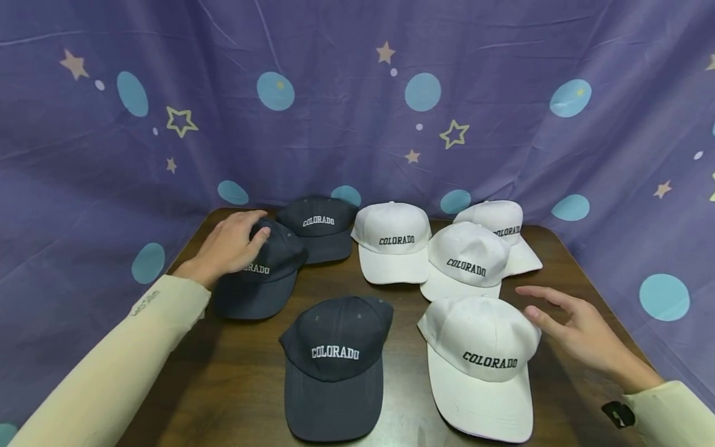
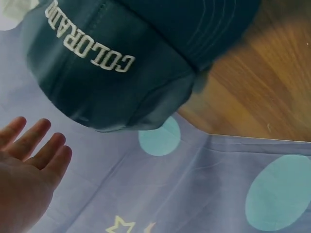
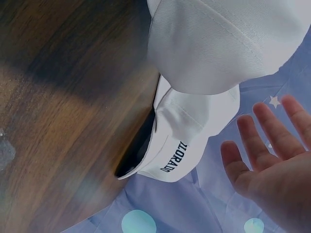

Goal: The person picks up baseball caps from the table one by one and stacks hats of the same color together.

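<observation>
My left hand (image 1: 231,243) is at the crown of a dark baseball cap (image 1: 259,295) at the table's left, covering part of its COLORADO lettering. In the left wrist view its fingers (image 2: 41,151) are straight, with a gap between them and the dark cap (image 2: 112,82). To the right, my right hand (image 1: 583,329) hovers beside the front white baseball cap (image 1: 480,341), thumb and fingers spread and holding nothing. The right wrist view has that hand (image 3: 279,165) with extended fingers near two white caps. Another dark cap (image 1: 335,372) lies front centre, brim toward me.
A third dark cap (image 1: 321,239) sits at the back left. Behind the front white cap are more white ones: one at back centre (image 1: 391,230), one in the middle (image 1: 466,251), one at back right (image 1: 494,217). A purple patterned curtain (image 1: 346,143) surrounds the brown table (image 1: 223,385).
</observation>
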Available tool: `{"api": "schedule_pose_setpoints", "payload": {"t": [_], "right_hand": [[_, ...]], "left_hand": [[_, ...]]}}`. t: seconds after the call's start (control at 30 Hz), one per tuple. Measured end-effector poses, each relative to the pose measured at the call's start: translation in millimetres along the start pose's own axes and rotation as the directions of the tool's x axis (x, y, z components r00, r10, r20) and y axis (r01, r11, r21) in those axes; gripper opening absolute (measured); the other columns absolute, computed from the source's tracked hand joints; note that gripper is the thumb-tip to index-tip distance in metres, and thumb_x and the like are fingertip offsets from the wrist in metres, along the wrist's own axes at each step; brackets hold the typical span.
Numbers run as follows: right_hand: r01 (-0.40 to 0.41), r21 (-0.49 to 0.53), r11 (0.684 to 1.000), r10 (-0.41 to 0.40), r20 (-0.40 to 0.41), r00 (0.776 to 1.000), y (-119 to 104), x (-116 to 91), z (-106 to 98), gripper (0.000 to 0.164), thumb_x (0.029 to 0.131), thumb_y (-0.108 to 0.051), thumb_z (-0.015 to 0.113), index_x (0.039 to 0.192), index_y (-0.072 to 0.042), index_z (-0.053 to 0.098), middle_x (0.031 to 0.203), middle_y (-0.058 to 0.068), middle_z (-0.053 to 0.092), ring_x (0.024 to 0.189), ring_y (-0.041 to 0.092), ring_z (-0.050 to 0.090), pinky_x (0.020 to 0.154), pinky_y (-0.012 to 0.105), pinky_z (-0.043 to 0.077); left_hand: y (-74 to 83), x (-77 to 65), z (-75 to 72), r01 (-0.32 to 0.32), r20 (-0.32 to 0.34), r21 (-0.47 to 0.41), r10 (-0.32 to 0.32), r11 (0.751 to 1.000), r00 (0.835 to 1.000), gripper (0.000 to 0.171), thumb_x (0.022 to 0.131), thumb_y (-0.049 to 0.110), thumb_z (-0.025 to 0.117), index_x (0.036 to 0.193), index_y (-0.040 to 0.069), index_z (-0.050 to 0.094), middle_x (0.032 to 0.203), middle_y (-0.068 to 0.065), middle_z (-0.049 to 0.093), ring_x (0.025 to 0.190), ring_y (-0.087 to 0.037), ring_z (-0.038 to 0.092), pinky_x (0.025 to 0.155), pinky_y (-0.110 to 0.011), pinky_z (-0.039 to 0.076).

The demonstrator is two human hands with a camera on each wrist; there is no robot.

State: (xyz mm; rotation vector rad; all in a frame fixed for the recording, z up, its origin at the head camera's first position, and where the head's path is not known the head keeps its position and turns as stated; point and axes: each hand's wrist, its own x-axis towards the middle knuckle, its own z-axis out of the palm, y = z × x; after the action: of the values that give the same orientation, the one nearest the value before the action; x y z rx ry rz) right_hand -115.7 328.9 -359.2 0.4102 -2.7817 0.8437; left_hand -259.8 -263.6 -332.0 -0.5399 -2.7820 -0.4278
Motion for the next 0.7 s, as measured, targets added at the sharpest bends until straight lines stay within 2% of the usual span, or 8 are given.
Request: {"api": "schedule_pose_setpoints", "payload": {"t": [0.13,0.3,0.53,0.63,0.7], "right_hand": [[0.015,0.017,1.0,-0.015,0.004,1.0,-1.8,0.2,-0.5,0.036,0.095,-0.026,0.06,0.129,-0.037,0.055,0.128,-0.007,0.056,0.114,0.002,0.046,0.081,0.019,0.036],[0.024,0.03,0.999,-0.024,0.007,1.0,-2.2,-1.0,-1.7,0.036,0.095,-0.023,0.06,0.129,-0.034,0.056,0.127,-0.007,0.057,0.113,0.004,0.047,0.08,0.016,0.037],[0.033,0.044,0.998,-0.034,0.018,0.999,-0.6,-2.4,0.7,0.036,0.096,-0.021,0.058,0.131,-0.031,0.055,0.128,-0.004,0.057,0.1,0.007,0.051,0.075,0.022,0.04],[0.028,0.045,0.999,-0.029,0.022,0.999,-0.2,-2.4,1.7,0.036,0.096,-0.021,0.058,0.131,-0.03,0.055,0.128,-0.004,0.057,0.108,0.006,0.05,0.076,0.022,0.041],[0.023,0.038,0.999,-0.024,0.022,0.999,0.6,-2.1,1.8,0.035,0.096,-0.021,0.058,0.131,-0.03,0.055,0.129,-0.004,0.057,0.112,0.005,0.048,0.078,0.023,0.041]], "left_hand": [[-7.4,5.1,-1.0,0.068,0.063,0.001,-0.068,0.998,0.996,0.05,0.102,0.035,0.039,0.143,0.006,0.037,0.143,-0.019,0.039,0.13,-0.039,0.032,0.105,-0.056,0.027],[-15.1,13.1,-0.1,0.122,0.126,-0.007,-0.121,0.992,0.985,0.052,0.103,0.031,0.037,0.145,0.002,0.031,0.146,-0.022,0.034,0.132,-0.041,0.028,0.106,-0.057,0.024],[-27.2,20.6,8.8,0.208,0.229,-0.048,-0.192,0.977,0.954,0.057,0.104,0.03,0.033,0.149,-0.001,0.017,0.15,-0.026,0.021,0.135,-0.044,0.018,0.11,-0.057,0.012],[-32.3,21.2,12.5,0.24,0.259,-0.059,-0.217,0.969,0.941,0.059,0.104,0.031,0.031,0.15,-0.002,0.013,0.151,-0.028,0.018,0.136,-0.045,0.015,0.111,-0.057,0.007],[-35.2,21.0,14.5,0.254,0.256,-0.057,-0.231,0.966,0.938,0.059,0.104,0.031,0.032,0.149,-0.003,0.014,0.149,-0.029,0.019,0.135,-0.046,0.016,0.11,-0.059,0.007]]}}
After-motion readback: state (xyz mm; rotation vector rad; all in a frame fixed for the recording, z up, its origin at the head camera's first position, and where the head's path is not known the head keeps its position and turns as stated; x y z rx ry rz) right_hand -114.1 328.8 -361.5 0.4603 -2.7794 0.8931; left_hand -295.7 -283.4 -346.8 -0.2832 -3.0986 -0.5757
